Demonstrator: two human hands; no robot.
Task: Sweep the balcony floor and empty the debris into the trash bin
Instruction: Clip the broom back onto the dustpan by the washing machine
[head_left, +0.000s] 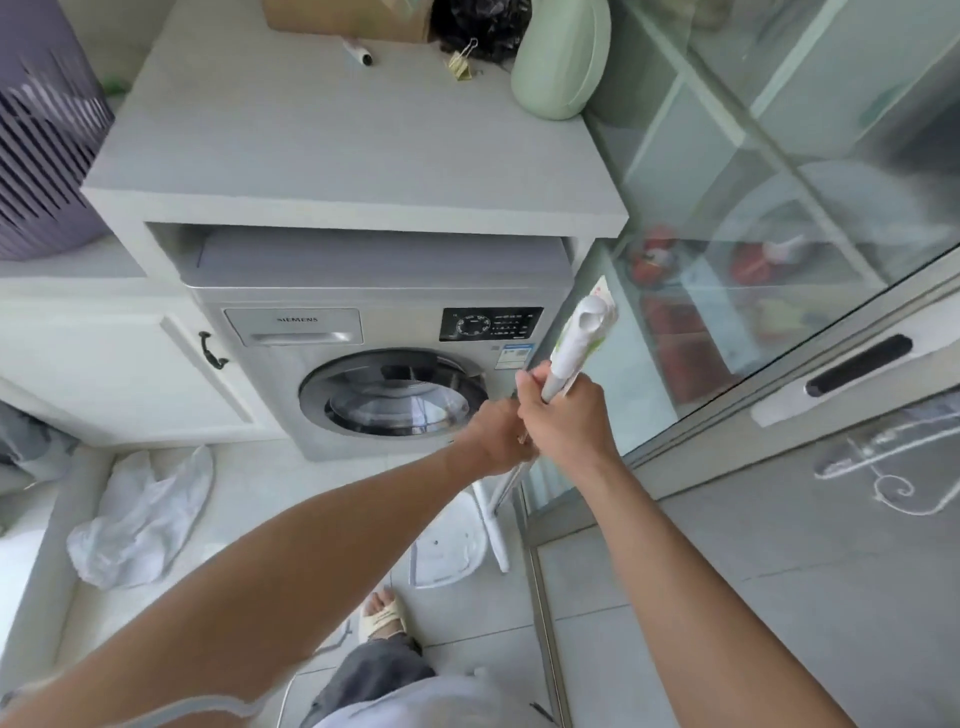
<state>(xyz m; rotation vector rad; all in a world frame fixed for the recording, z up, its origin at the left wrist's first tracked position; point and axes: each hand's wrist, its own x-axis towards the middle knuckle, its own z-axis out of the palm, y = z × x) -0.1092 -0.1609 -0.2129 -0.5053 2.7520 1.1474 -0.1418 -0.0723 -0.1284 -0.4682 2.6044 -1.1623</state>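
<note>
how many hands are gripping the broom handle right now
2. The right hand holds the broom handle near its top in front of the washing machine; the left hand grips just below and left of it. The lower handle is mostly hidden behind them.

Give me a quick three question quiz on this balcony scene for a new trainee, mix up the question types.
1. True or false: both hands grip the white handle in front of the washing machine.
2. Which hand holds higher on the handle? A) the right hand B) the left hand
3. Fill in: the crumpled white item on the floor, left of the washing machine, is a plastic ____.

Key:
1. True: both hands are curled round it.
2. A
3. bag
</note>
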